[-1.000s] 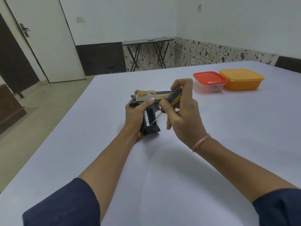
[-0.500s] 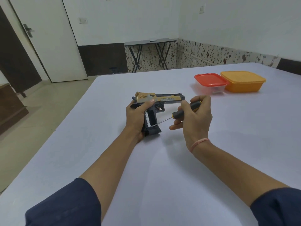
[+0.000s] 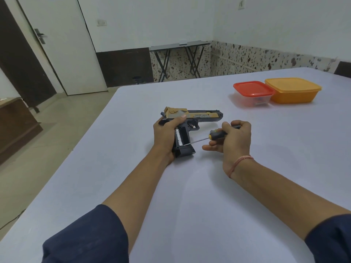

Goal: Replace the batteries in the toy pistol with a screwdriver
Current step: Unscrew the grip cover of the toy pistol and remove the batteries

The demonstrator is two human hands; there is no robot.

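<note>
The toy pistol (image 3: 197, 116), black with a gold slide, lies on its side on the white table (image 3: 190, 196). My left hand (image 3: 165, 135) grips its handle, thumb on the slide. The grip's compartment is uncovered and a battery (image 3: 179, 138) shows inside. My right hand (image 3: 232, 140) holds the black-and-yellow screwdriver (image 3: 218, 134) by its handle. The thin metal shaft points left, and its tip sits at the battery's lower end.
A clear box with a red lid (image 3: 253, 93) and an orange box (image 3: 292, 90) stand at the back right of the table. A folding table (image 3: 179, 54) and a door (image 3: 62, 44) are beyond the far edge.
My right hand dropped from above the pistol to its right side and turned the screwdriver nearly flat, its tip now at the battery. My left hand kept its grip.
</note>
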